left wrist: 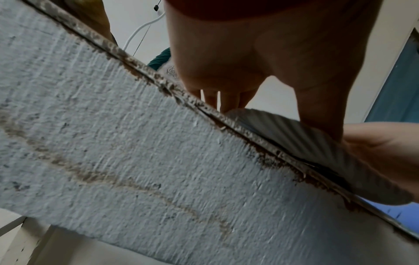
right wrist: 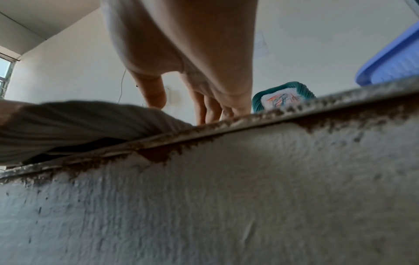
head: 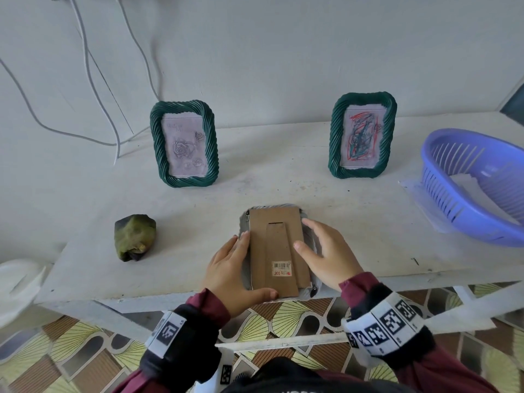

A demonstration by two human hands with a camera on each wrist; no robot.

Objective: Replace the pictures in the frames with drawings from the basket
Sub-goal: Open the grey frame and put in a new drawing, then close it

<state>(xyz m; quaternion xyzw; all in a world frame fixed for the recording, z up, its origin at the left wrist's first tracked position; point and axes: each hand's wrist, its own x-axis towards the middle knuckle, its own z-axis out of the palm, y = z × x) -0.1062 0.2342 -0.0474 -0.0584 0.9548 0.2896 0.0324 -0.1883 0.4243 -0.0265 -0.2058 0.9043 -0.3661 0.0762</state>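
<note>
A pale ribbed frame (head: 276, 245) lies face down at the table's front edge, its brown cardboard back and stand up, with a barcode sticker. My left hand (head: 229, 268) rests on its lower left corner, fingers straight along the left side and thumb along the bottom edge. My right hand (head: 329, 251) rests on its right side, fingers spread, thumb on the cardboard. Two green frames stand at the back: the left one (head: 184, 143) holds a grey rose picture, the right one (head: 363, 136) a scribbled drawing. The purple basket (head: 465, 219) at the right holds white papers (head: 476, 191).
A green-black lump (head: 135, 236) sits on the white table (head: 368, 222) left of my hands. White cables (head: 85, 66) hang down the back wall. The face-down frame's lower edge slightly overhangs the table's rough front edge (left wrist: 158, 161). A patterned floor lies below.
</note>
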